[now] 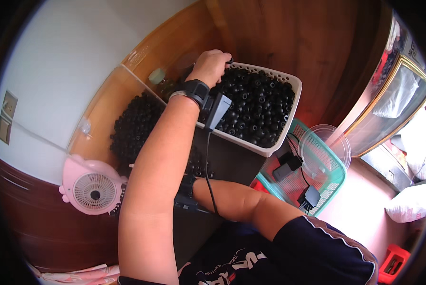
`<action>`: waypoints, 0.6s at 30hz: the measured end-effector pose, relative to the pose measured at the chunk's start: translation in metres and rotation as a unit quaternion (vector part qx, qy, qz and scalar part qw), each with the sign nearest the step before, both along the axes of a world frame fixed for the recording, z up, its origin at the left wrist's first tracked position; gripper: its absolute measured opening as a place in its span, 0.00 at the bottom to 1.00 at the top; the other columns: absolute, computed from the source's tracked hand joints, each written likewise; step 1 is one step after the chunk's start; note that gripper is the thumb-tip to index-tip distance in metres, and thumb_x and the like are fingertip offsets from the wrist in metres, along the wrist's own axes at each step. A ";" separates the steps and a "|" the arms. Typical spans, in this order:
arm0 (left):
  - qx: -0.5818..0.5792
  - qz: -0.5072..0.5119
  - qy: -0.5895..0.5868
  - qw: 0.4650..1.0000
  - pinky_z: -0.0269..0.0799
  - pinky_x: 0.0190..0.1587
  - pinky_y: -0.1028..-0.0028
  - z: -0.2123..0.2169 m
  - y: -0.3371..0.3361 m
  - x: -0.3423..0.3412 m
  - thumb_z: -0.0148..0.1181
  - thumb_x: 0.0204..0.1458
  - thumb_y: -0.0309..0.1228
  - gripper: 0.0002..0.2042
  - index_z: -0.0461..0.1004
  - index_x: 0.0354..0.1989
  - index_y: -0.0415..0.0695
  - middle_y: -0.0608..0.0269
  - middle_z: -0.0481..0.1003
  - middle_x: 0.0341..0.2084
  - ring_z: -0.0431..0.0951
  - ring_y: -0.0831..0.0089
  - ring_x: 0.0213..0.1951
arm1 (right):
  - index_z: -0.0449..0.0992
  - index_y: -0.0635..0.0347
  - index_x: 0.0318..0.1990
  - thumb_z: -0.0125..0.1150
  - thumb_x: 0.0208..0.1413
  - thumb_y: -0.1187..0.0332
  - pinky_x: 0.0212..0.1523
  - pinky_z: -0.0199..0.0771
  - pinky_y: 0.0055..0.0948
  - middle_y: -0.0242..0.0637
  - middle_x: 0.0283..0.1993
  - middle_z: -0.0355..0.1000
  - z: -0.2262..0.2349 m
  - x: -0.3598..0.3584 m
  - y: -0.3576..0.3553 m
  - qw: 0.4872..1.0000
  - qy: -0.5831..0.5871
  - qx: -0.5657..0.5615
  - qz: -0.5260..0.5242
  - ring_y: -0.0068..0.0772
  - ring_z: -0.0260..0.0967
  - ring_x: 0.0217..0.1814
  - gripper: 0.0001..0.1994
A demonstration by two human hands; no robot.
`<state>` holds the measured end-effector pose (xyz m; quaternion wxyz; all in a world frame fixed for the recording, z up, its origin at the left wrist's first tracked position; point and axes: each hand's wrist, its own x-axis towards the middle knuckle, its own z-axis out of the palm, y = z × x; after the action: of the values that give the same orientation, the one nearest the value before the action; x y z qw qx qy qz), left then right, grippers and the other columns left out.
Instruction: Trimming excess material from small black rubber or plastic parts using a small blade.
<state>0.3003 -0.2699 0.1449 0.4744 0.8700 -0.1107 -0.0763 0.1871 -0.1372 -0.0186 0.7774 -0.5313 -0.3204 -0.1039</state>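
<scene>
My left hand point(209, 67) reaches over the far left corner of a white basket point(293, 102). Its fingers are closed on a small black round piece point(230, 61) at the basket's rim. Many similar black rounded pieces point(258, 102), some showing a hole, fill the basket. My right forearm point(232, 194) passes beneath the left one, and the left forearm covers nearly all of the right hand. Only a fingertip appears beside a heap of black pieces point(134, 116) on the table. Both wrists wear dark bands with black devices; a cable hangs from the left device.
A pink fan point(96, 192) stands at the left, near the heap. Behind my left wrist is a bottle with a pale green cap point(157, 76). A teal basket point(334, 183) at the right holds adapters, cables and a clear round lid point(322, 147). Wooden panels border the back.
</scene>
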 end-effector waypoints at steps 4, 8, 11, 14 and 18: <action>0.052 0.010 -0.017 0.998 0.62 0.22 0.75 -0.018 -0.005 0.011 0.51 0.49 0.41 0.12 0.72 0.27 0.44 0.68 0.70 0.24 0.69 0.76 0.26 | 0.76 0.57 0.34 0.56 0.48 0.59 0.40 0.73 0.39 0.48 0.34 0.74 -0.001 0.005 -0.003 1.000 0.003 -0.021 -0.011 0.50 0.72 0.39 0.12; -0.021 -0.015 -0.050 0.998 0.67 0.29 0.74 -0.018 -0.001 0.010 0.52 0.48 0.39 0.12 0.73 0.30 0.43 0.67 0.72 0.30 0.69 0.74 0.37 | 0.76 0.57 0.34 0.56 0.48 0.58 0.40 0.73 0.39 0.48 0.34 0.74 -0.010 0.007 -0.007 0.998 0.018 -0.049 -0.027 0.50 0.72 0.39 0.12; -0.066 0.006 -0.043 0.997 0.68 0.33 0.73 -0.008 0.008 -0.002 0.51 0.49 0.38 0.11 0.73 0.31 0.44 0.67 0.73 0.32 0.70 0.74 0.38 | 0.76 0.57 0.34 0.56 0.48 0.58 0.40 0.73 0.39 0.48 0.34 0.74 -0.007 0.004 -0.008 0.997 0.021 -0.067 -0.033 0.50 0.72 0.39 0.13; -0.105 0.007 -0.036 0.994 0.68 0.34 0.74 0.001 0.020 -0.024 0.50 0.52 0.37 0.10 0.73 0.32 0.44 0.66 0.74 0.32 0.71 0.73 0.39 | 0.76 0.57 0.33 0.56 0.48 0.58 0.39 0.73 0.39 0.48 0.35 0.74 -0.003 0.002 -0.011 0.995 0.021 -0.087 -0.042 0.50 0.72 0.39 0.13; -0.167 -0.019 -0.034 0.985 0.68 0.33 0.76 0.012 0.061 -0.084 0.47 0.57 0.37 0.10 0.70 0.36 0.44 0.62 0.75 0.33 0.75 0.73 0.36 | 0.76 0.57 0.33 0.56 0.48 0.58 0.39 0.73 0.39 0.48 0.35 0.74 0.007 -0.018 -0.005 0.994 0.019 -0.108 -0.028 0.50 0.72 0.39 0.13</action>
<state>0.2164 -0.2086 0.1564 0.6072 0.7786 -0.1544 -0.0357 0.1690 -0.1419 -0.0116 0.7182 -0.6225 -0.3004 -0.0802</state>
